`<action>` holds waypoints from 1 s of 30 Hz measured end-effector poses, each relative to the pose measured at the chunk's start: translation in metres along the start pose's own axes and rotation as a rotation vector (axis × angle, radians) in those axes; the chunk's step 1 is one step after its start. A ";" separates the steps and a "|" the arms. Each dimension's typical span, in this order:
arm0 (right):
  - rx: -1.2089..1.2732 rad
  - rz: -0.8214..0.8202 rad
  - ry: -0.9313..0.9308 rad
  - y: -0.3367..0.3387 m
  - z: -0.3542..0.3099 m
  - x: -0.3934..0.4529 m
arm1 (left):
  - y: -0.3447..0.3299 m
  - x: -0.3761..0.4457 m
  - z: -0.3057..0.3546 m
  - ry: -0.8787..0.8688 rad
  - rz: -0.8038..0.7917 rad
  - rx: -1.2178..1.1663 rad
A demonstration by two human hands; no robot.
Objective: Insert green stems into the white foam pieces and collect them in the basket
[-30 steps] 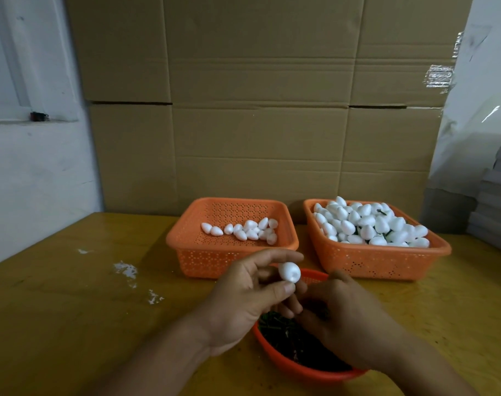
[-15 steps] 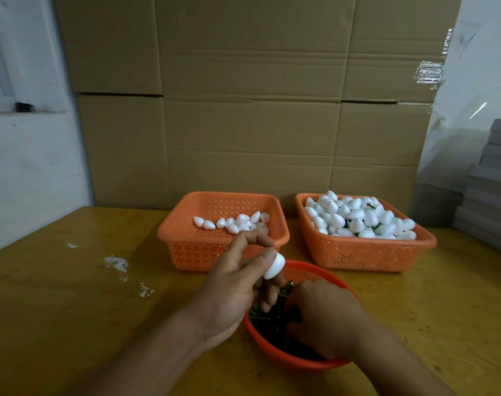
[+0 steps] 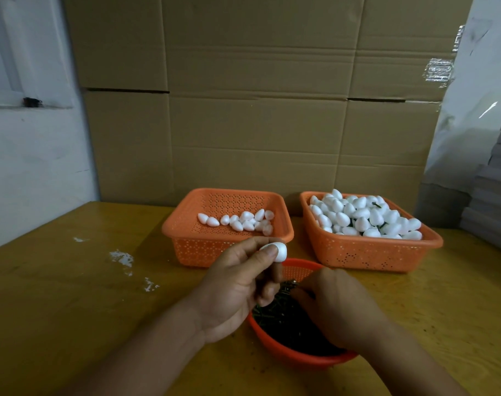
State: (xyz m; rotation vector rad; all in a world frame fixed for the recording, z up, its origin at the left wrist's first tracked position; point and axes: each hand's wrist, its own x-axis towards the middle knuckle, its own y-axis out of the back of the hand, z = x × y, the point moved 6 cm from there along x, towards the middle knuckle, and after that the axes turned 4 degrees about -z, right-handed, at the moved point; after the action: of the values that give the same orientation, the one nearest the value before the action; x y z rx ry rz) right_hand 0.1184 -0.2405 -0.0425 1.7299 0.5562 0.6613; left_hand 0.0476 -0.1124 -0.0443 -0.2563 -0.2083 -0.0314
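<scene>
1. Your right hand (image 3: 339,308) reaches into the round bowl (image 3: 303,360) of green stems (image 3: 283,321); whether it pinches one, you cannot tell.
2. Your left hand (image 3: 237,284) pinches a foam piece (image 3: 275,250) above the bowl, ready for insertion.
3. Behind, the left basket (image 3: 203,247) holds few foam pieces; the right basket (image 3: 377,252) is heaped.

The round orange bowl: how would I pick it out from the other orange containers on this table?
On the yellow table, two square perforated orange baskets sit side by side at the back, holding white foam pieces. The round orange bowl is nearest the person, under both hands. It alone is round and filled with dark green stems instead of foam.
</scene>
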 end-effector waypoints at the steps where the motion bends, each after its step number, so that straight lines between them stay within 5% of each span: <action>1: 0.011 0.026 0.003 0.003 0.001 0.000 | 0.000 0.000 -0.001 0.008 0.009 -0.001; 5: 0.172 0.195 0.052 0.022 0.002 -0.005 | 0.003 0.000 -0.002 0.034 0.043 -0.019; 8: 0.543 0.295 0.056 0.036 0.007 -0.012 | 0.003 0.000 -0.002 0.044 0.057 -0.080; 15: 1.141 0.341 0.153 0.042 0.001 -0.017 | 0.004 0.000 -0.002 0.067 0.075 -0.117; 30: 1.151 0.284 0.258 0.034 -0.014 -0.019 | 0.000 -0.001 -0.001 0.053 0.066 -0.087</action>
State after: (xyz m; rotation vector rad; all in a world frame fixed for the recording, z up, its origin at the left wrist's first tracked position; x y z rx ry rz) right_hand 0.0957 -0.2516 -0.0099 2.8542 0.9956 0.8417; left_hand 0.0468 -0.1123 -0.0458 -0.3488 -0.1453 0.0180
